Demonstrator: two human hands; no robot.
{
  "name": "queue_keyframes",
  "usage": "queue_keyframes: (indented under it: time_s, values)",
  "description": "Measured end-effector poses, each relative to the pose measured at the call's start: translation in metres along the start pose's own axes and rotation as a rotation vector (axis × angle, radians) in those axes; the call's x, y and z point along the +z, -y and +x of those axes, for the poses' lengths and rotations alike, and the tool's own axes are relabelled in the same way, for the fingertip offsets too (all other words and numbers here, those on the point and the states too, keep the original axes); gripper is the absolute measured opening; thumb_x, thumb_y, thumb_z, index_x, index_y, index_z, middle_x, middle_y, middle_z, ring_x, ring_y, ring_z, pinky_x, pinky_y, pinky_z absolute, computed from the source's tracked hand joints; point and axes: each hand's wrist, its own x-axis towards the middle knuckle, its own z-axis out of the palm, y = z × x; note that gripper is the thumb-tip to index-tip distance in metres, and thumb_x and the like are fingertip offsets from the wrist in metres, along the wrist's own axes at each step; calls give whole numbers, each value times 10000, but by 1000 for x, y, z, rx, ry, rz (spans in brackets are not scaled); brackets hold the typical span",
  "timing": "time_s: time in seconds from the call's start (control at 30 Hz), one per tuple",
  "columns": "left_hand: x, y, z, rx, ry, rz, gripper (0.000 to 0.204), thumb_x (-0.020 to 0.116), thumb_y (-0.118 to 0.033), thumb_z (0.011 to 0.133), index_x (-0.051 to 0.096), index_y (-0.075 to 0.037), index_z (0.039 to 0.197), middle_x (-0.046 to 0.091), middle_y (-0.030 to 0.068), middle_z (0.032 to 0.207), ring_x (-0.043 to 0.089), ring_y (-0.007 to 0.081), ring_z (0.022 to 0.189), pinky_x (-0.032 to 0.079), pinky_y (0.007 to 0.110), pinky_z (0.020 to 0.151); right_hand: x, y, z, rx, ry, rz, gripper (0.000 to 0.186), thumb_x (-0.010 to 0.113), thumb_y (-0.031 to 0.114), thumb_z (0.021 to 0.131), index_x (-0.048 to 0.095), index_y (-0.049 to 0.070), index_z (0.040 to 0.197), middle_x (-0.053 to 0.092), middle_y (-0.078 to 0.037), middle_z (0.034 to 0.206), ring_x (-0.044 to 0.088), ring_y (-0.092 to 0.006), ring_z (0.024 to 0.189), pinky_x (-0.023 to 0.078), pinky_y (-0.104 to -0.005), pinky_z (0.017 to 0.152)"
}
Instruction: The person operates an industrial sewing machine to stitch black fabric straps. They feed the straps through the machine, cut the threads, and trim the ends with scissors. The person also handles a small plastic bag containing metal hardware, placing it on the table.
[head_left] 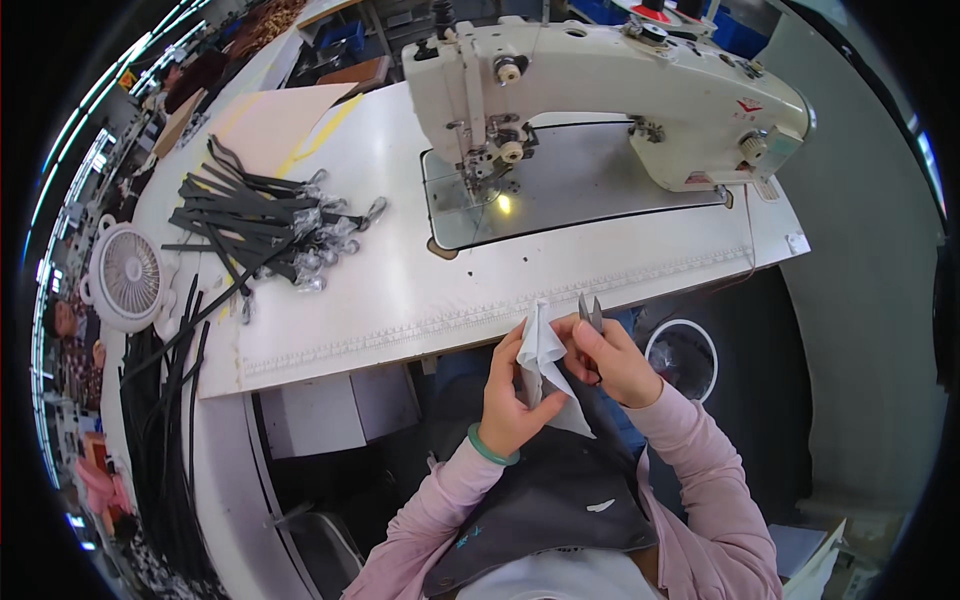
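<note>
In front of the table's near edge, my left hand [510, 400] is closed around a crumpled piece of thin white material [541, 345], paper or cloth, I cannot tell which. Its loose corner hangs down over my dark apron [540, 500]. My right hand [612, 362] grips small dark thread snips [591, 312], their two blades pointing up and away from me. The fingers of my right hand are close against the white piece; whether they also pinch it is hidden. A green bangle [492, 446] circles my left wrist.
An industrial sewing machine [590, 75] stands on the white table [350, 345], its lamp lit at the needle. To its left lie a pile of black straps [240, 215] with clear-wrapped ends and a small white fan [130, 275]. A white-rimmed bin [714, 365] stands below on the right.
</note>
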Motion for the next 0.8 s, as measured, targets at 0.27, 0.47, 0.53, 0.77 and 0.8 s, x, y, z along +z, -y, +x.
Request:
queue_keyframes:
  time_s: [0.27,0.47,0.53,0.77,0.8]
  values:
    - [-26,6,-43,-304,26,-528,717,584,-405,809,306,32,1306,407,127,1284,416,214,1170,301,319,983,21,-50,-2,-26,-74,-166,114,598,98,819,560,10,881,492,36,635,425,-20,562,330,-187,477]
    - [-35,17,-37,-551,151,-781,627,523,-317,842,295,24,1317,476,121,1235,467,175,1119,344,287,949,-17,-42,-4,69,-95,-91,133,490,145,757,545,42,821,491,9,645,432,-53,506,345,-185,434]
    - [-35,28,-37,-660,162,-917,669,564,-298,822,270,9,1339,435,137,1277,446,188,1149,346,294,952,-25,-49,-1,41,-123,47,125,457,163,759,529,62,768,508,4,621,407,-53,433,297,-171,366]
    - [-27,39,-55,-347,249,-199,804,653,-173,779,161,-39,1400,270,155,1394,364,215,1235,348,285,949,-18,-70,-5,137,-295,125,150,515,205,822,500,77,745,453,18,601,355,-55,408,243,-193,351]
    - [-25,40,-55,-319,241,-69,788,643,-160,789,161,-40,1401,290,150,1385,378,210,1226,352,278,944,-18,-71,-5,132,-313,141,148,514,202,823,499,78,743,451,20,599,352,-54,407,243,-194,351]
